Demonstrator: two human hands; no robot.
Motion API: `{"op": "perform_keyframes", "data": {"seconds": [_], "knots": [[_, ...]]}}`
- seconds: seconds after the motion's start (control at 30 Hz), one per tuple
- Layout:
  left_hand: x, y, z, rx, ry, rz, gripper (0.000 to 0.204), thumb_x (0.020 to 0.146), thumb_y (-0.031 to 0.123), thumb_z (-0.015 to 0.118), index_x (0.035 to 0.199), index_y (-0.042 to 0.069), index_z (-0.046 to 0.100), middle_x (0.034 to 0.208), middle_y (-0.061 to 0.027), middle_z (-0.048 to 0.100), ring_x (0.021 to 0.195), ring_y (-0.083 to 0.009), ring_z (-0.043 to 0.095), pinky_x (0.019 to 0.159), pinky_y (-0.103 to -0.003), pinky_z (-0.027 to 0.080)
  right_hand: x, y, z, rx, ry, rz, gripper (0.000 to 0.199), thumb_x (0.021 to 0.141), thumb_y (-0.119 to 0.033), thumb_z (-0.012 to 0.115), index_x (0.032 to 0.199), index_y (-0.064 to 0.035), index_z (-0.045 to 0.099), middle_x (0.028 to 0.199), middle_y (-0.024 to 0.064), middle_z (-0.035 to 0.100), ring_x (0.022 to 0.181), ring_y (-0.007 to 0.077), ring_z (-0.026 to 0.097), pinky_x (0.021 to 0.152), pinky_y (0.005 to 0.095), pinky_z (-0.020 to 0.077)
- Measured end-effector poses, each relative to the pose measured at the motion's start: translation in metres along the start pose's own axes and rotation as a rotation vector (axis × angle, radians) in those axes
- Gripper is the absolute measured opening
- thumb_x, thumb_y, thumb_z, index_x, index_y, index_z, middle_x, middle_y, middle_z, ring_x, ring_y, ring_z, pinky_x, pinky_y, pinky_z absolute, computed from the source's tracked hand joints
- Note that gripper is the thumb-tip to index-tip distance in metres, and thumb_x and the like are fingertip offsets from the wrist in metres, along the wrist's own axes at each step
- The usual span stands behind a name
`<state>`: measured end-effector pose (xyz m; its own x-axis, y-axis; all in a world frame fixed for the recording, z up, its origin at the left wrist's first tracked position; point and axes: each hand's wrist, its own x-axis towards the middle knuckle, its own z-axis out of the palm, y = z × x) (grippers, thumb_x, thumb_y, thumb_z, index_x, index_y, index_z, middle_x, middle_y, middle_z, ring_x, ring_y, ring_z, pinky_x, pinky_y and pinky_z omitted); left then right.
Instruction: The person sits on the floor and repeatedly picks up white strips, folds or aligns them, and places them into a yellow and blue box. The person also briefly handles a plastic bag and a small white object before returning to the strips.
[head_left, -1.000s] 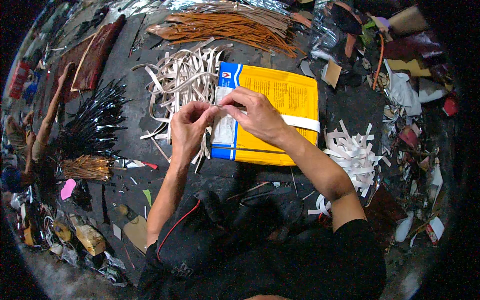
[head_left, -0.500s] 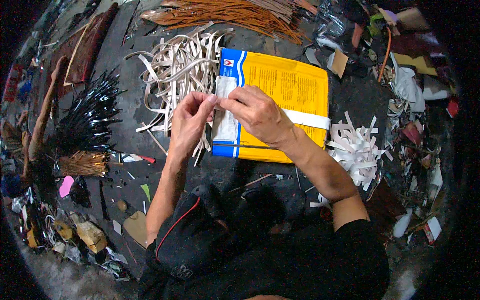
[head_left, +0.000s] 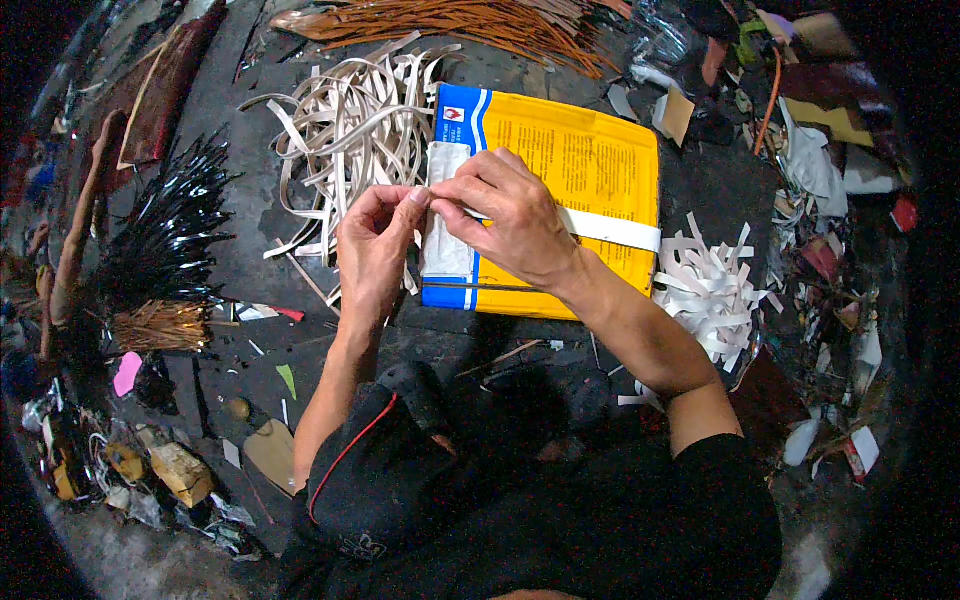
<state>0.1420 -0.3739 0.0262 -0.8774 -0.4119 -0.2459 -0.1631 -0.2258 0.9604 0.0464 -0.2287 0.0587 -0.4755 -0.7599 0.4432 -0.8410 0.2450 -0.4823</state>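
A white strip (head_left: 615, 229) lies across a flat yellow-and-blue panel (head_left: 570, 150) and runs leftward under my right hand (head_left: 515, 220). My right hand is closed in a pinch, and a sliver of the strip shows between its thumb and fingers. My left hand (head_left: 372, 240) is also pinched, its fingertips meeting those of the right above a pale patch (head_left: 447, 250) on the panel's blue end. Whatever the left fingertips hold is too small to make out. Beside my left hand lies a tangled heap of long off-white strips (head_left: 345, 130).
Short white strips (head_left: 710, 290) are piled at the panel's right corner. A thin dark rod (head_left: 480, 287) lies along its near edge. Brown strips (head_left: 460, 30) spread at the far side, a black bristly bundle (head_left: 165, 230) at left. Mixed scraps (head_left: 820, 190) litter the right.
Both hands stay pinched together over the panel's blue end. The right hand's knuckles have shifted slightly up and left. The whole view has moved a little.
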Motion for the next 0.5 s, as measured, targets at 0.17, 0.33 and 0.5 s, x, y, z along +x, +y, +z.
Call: {"op": "perform_keyframes", "data": {"seconds": [0.17, 0.33, 0.5], "knots": [[0.004, -0.005, 0.001, -0.272, -0.020, -0.140, 0.016, 0.091, 0.018, 0.063, 0.092, 0.002, 0.061, 0.074, 0.0018, 0.056, 0.064, -0.0045, 0.045, 0.059, -0.019, 0.037, -0.002, 0.005, 0.002, 0.031, 0.017, -0.053, 0.013, 0.077, -0.010, 0.070, 0.088, -0.0049, 0.066, 0.081, 0.0072, 0.058, 0.078, 0.0244, 0.058, 0.070, 0.0348, 0.0493], [0.009, -0.010, -0.002, -0.399, -0.036, -0.206, 0.015, 0.091, 0.016, 0.062, 0.093, 0.002, 0.060, 0.074, 0.0016, 0.055, 0.063, -0.0050, 0.045, 0.058, -0.019, 0.036, -0.003, 0.007, 0.002, 0.026, 0.005, -0.054, 0.016, 0.076, -0.010, 0.071, 0.090, -0.0044, 0.066, 0.082, 0.0076, 0.059, 0.078, 0.0242, 0.059, 0.070, 0.0342, 0.0499], [0.024, -0.043, -0.021, -0.416, 0.014, -0.146, 0.015, 0.090, 0.016, 0.063, 0.093, 0.002, 0.060, 0.076, 0.0004, 0.056, 0.063, -0.0055, 0.045, 0.058, -0.019, 0.037, -0.002, 0.009, 0.000, 0.026, 0.005, -0.072, 0.019, 0.075, -0.006, 0.074, 0.093, -0.0046, 0.068, 0.082, 0.0069, 0.060, 0.075, 0.0225, 0.059, 0.066, 0.0325, 0.0503]]}}
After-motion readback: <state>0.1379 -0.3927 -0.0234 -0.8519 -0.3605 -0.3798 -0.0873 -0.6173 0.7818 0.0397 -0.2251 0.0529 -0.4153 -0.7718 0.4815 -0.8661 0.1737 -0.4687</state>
